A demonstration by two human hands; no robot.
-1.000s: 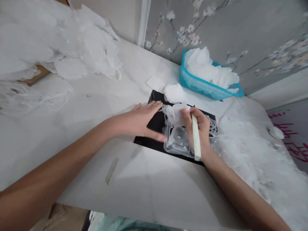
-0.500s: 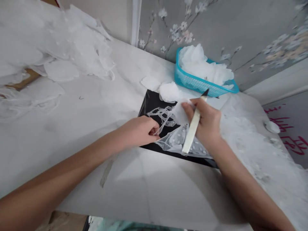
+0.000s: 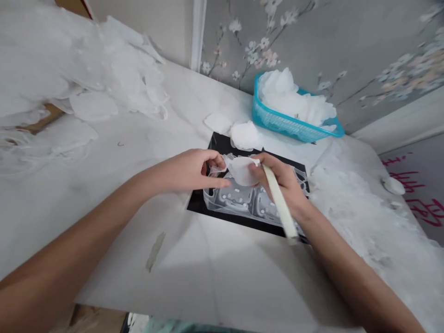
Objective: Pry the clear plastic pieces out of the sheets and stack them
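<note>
My right hand (image 3: 277, 180) is closed round a pale-handled knife (image 3: 281, 203), its dark tip pointing away from me, and also pinches a white rounded piece (image 3: 242, 170). Beside that piece, my left hand (image 3: 204, 171) has its thumb and fingers apart; some sheer white material (image 3: 227, 159) lies at its fingertips, and whether it is gripped is unclear. Beneath both hands lies a black board (image 3: 199, 202) bearing a translucent patterned sheet (image 3: 237, 198). White cut pieces (image 3: 244, 135) rest at the board's far edge.
A blue basket (image 3: 287, 126) of white pieces stands against the flowered wall. Large heaps of sheer white material (image 3: 90, 60) cover the left of the white table (image 3: 180, 259), and another heap (image 3: 360, 208) lies on the right. A strip of tape (image 3: 155, 252) sits near the front.
My left hand has moved up and opened its fingers. My right hand has shifted left with the white piece, and the knife handle has swung to the right. The patterned sheet now lies flatter.
</note>
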